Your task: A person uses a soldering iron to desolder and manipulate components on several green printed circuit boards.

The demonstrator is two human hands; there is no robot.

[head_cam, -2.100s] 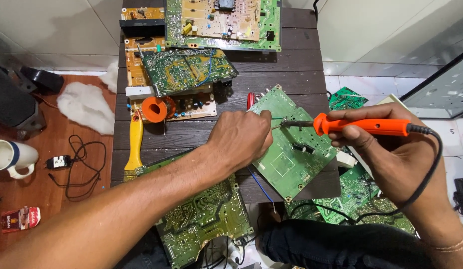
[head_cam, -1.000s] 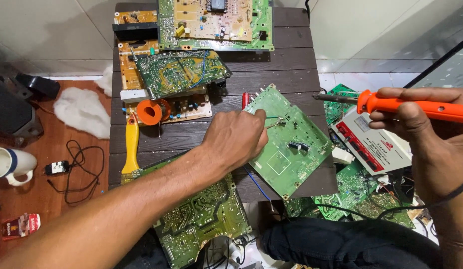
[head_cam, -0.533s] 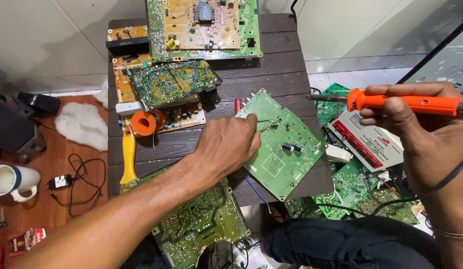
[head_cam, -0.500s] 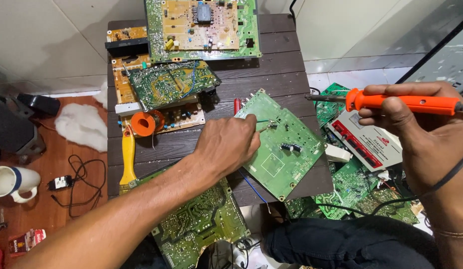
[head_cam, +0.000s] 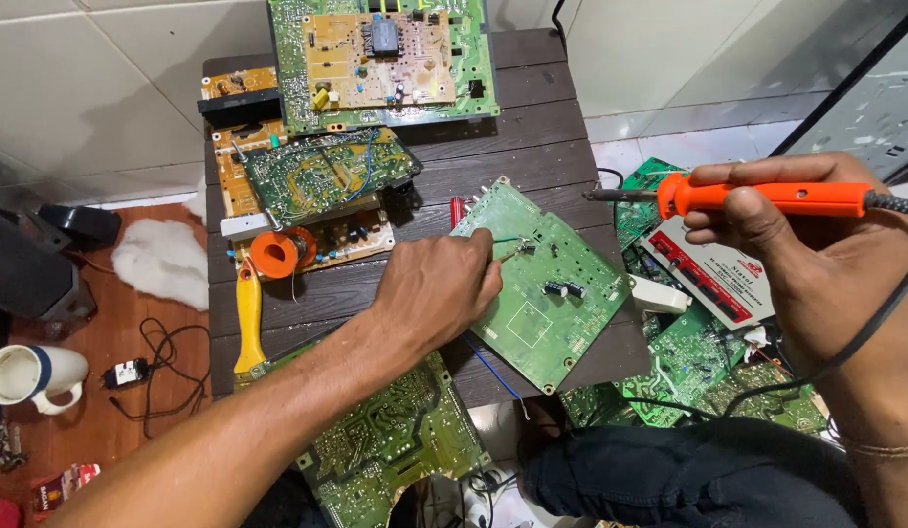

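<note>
A green circuit board (head_cam: 561,293) lies tilted on the dark wooden table (head_cam: 532,147). My left hand (head_cam: 439,288) rests on the board's left edge, its fingers pinched on a thin wire or tweezers that touch the board. My right hand (head_cam: 816,254) holds an orange soldering iron (head_cam: 757,196) level in the air. The iron's metal tip points left and hangs apart from the board, above its right corner. A black cord runs from the iron's rear down past my wrist.
Several other circuit boards are stacked at the table's far end (head_cam: 376,59) and near edge (head_cam: 395,440). An orange solder spool (head_cam: 275,252) and a yellow-handled tool (head_cam: 248,318) lie at the left. More boards (head_cam: 698,352) pile up on the right. A white mug (head_cam: 28,376) stands on the floor.
My right hand has lifted the soldering iron off the board and drawn it to the right. The left hand has stayed on the board.
</note>
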